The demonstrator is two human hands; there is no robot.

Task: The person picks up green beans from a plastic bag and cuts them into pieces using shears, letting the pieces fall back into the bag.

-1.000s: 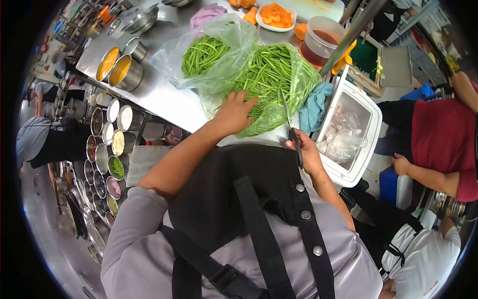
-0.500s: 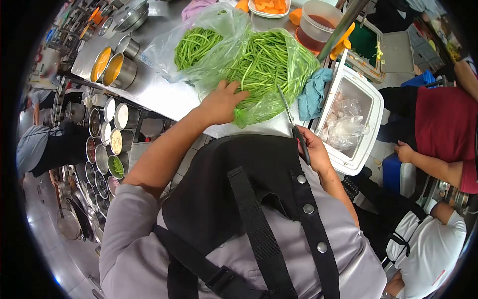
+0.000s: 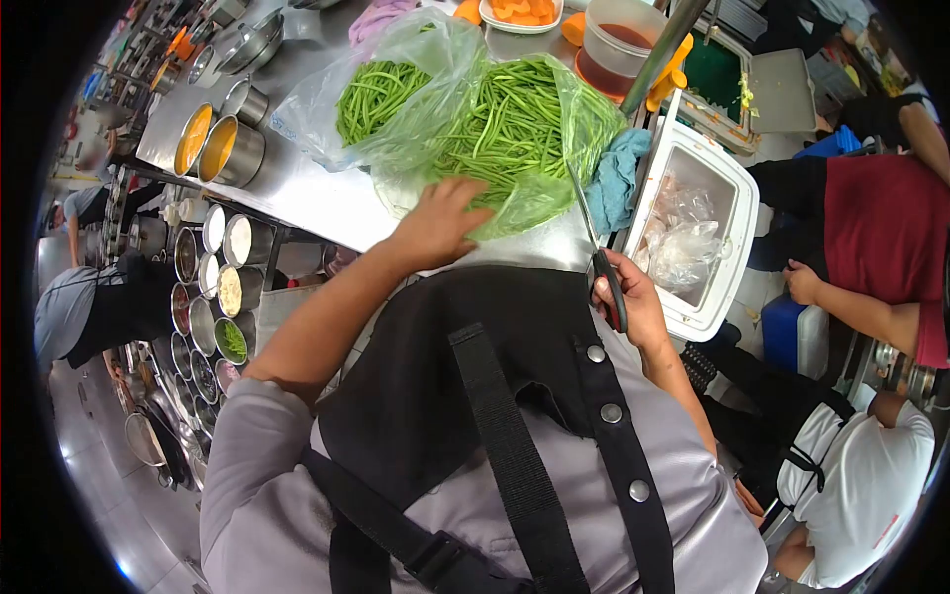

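Note:
Green beans lie in an opened clear plastic bag near the front edge of the metal table. Another clear bag with green beans lies beside it on the left. My left hand is at the near left edge of the bean pile, fingers apart, with nothing held in it. In my right hand is a knife with a black handle, its blade pointing up toward the beans. A blue-green cloth lies just right of the beans.
A white cooler with plastic bags inside stands right of the table. Metal pots with orange contents sit at the table's left. A tub of red-brown liquid is at the back. Other people work on both sides.
My left hand has drawn back slightly from the beans, and the near part of the bag has shifted. The knife in my right hand is now a little lower and more upright.

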